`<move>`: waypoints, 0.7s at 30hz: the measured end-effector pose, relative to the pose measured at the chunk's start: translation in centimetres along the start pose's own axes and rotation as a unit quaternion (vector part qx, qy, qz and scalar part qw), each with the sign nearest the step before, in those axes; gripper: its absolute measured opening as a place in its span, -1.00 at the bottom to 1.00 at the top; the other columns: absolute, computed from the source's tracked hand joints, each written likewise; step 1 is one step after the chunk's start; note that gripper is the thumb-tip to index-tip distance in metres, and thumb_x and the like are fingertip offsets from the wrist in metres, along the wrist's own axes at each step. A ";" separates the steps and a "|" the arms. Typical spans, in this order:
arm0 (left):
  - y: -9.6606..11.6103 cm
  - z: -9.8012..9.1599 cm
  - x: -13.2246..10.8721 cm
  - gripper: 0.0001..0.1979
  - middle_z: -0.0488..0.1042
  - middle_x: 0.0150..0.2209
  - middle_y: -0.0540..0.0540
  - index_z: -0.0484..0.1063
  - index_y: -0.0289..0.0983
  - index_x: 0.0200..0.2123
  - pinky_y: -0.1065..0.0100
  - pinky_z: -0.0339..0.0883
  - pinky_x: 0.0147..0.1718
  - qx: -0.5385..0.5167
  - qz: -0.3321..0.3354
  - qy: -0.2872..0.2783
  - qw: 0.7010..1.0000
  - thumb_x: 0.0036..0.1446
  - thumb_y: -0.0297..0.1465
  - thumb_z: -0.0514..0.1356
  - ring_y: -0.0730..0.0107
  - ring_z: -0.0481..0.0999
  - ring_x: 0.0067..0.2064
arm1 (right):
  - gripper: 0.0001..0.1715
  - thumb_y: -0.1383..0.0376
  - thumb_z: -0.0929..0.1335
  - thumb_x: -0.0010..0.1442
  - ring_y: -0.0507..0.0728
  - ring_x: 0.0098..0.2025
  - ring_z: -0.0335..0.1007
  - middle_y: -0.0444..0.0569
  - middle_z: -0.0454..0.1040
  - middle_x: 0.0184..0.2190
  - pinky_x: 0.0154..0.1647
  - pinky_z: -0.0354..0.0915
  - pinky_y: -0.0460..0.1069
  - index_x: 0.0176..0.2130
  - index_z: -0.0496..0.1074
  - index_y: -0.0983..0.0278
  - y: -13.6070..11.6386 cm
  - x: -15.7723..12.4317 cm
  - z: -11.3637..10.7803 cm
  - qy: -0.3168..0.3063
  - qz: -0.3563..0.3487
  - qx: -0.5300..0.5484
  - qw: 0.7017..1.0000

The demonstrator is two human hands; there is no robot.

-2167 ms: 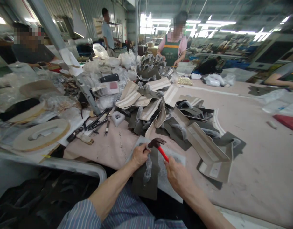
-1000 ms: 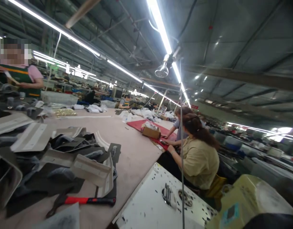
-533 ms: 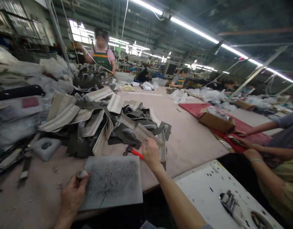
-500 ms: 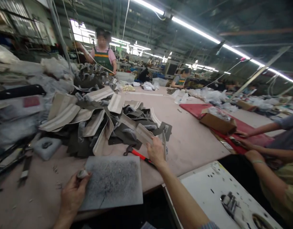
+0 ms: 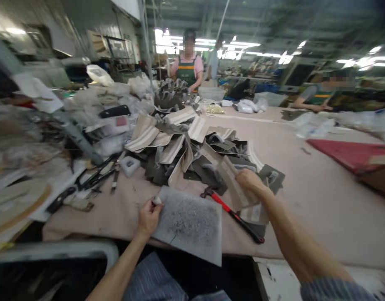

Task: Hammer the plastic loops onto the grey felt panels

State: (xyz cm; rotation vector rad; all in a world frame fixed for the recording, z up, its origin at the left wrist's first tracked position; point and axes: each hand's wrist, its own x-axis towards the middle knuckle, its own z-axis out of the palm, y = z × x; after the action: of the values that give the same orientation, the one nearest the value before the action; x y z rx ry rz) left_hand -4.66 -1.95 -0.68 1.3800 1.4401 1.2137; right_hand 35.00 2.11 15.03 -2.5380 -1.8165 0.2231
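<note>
By table edge (image 5: pixel 85 239) | left hand (image 5: pixel 147 218): half-hidden wad (image 5: pixel 156 200) | right hand (image 5: pixel 249 182): beige panel (image 5: pixel 232 187)

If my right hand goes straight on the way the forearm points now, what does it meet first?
Your right hand already holds a beige panel. Past that panel, the first thing in line looks like the heap of dark and beige panels on the table, though the depth is hard to judge here.

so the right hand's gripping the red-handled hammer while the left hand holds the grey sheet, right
Not the hammer: the head view shows the red-handled hammer lying on the table, and the right hand holding a beige panel. The left hand does hold the grey sheet.
</note>
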 end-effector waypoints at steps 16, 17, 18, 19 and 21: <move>0.2 -5.3 1.4 -0.55 0.60 -0.30 -0.13 0.47 -0.33 -0.24 0.23 0.41 -0.15 -0.342 -0.106 0.100 0.928 -0.19 -0.27 0.49 0.24 0.60 -0.23 | -0.35 0.51 0.25 0.15 0.25 0.38 -0.05 0.02 0.21 0.29 0.38 -0.06 0.28 0.17 0.39 0.11 -14.0 -13.1 17.0 -0.083 -0.527 0.155 0.831; 0.5 -5.0 1.4 -0.58 0.61 -0.29 -0.13 0.48 -0.32 -0.23 0.25 0.41 -0.14 -0.327 -0.091 0.072 0.938 -0.14 -0.27 0.47 0.25 0.59 -0.23 | -0.35 0.51 0.25 0.15 0.24 0.39 -0.06 0.01 0.20 0.30 0.38 -0.08 0.28 0.17 0.40 0.10 -13.8 -12.8 17.0 -0.098 -0.535 0.154 0.825; 0.9 -4.4 1.3 -0.62 0.61 -0.28 -0.12 0.48 -0.32 -0.23 0.27 0.41 -0.13 -0.308 -0.075 0.041 0.947 -0.10 -0.29 0.45 0.27 0.59 -0.22 | -0.35 0.50 0.24 0.15 0.24 0.39 -0.07 0.02 0.19 0.31 0.39 -0.09 0.28 0.17 0.40 0.11 -13.7 -12.5 17.0 -0.103 -0.539 0.154 0.822; 1.3 -3.8 1.3 -0.66 0.61 -0.28 -0.12 0.49 -0.31 -0.23 0.29 0.40 -0.13 -0.286 -0.059 0.011 0.956 -0.06 -0.30 0.43 0.28 0.58 -0.22 | -0.34 0.51 0.23 0.14 0.24 0.40 -0.08 0.02 0.18 0.31 0.39 -0.10 0.28 0.18 0.39 0.13 -13.7 -12.4 16.9 -0.102 -0.538 0.155 0.822; 2.0 -2.4 1.3 -0.74 0.61 -0.26 -0.11 0.51 -0.31 -0.25 0.32 0.40 -0.13 -0.240 -0.034 -0.041 0.969 -0.01 -0.33 0.39 0.29 0.58 -0.20 | -0.27 0.54 0.20 0.11 0.23 0.42 -0.13 0.03 0.15 0.33 0.39 -0.11 0.28 0.22 0.35 0.15 -13.9 -12.5 16.6 -0.096 -0.531 0.152 0.828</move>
State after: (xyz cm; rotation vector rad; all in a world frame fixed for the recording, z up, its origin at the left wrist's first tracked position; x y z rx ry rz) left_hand -6.60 -1.07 1.88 1.0244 1.0356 1.3342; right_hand 15.93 -6.36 1.27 -1.0449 -2.6469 0.6510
